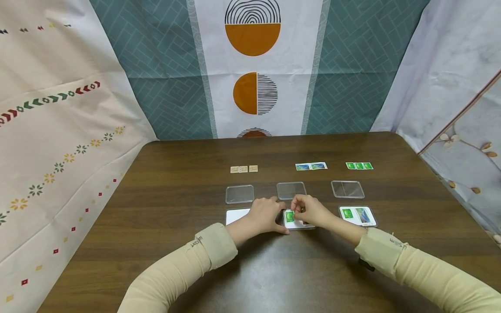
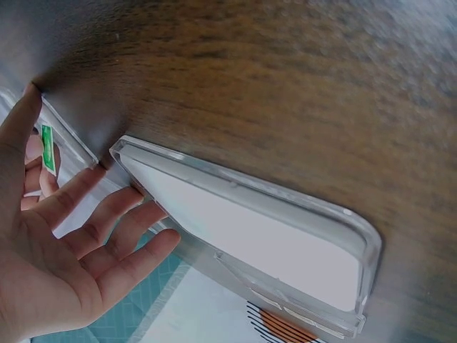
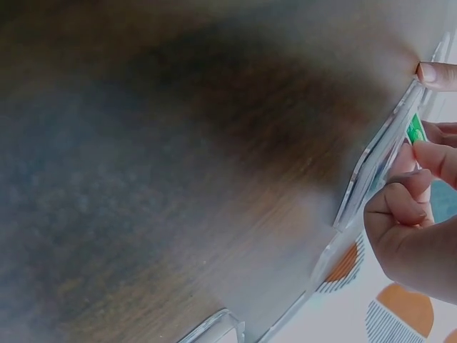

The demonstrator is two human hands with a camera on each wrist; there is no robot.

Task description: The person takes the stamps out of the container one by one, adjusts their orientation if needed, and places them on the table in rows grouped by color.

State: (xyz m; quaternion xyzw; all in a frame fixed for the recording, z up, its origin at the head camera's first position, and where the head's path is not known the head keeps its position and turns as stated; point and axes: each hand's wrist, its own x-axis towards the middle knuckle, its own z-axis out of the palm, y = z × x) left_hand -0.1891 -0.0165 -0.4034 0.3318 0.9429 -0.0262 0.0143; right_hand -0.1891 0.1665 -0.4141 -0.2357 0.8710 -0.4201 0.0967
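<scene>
A clear plastic case with a white card point(image 1: 298, 225) lies at the front middle of the table. My left hand point(image 1: 267, 214) holds its left end, thumb at the front edge and index finger at the back; the other fingers spread loosely beside a neighbouring case point(image 2: 243, 221). Over the middle card my right hand point(image 1: 309, 210) pinches a small green stamp point(image 1: 289, 216). The stamp point(image 2: 48, 148) looks raised and tilted in the left wrist view. Right fingers point(image 3: 435, 157) hide part of the card, where a darker patch shows beside them.
To the left lies a case with a plain white card point(image 1: 236, 214); the right-hand case point(image 1: 358, 216) bears a green and a blue stamp. Clear lids point(image 1: 240, 194) form a row behind. Farther back are tan stamps point(image 1: 243, 169), blue stamps point(image 1: 311, 166) and green stamps point(image 1: 359, 166).
</scene>
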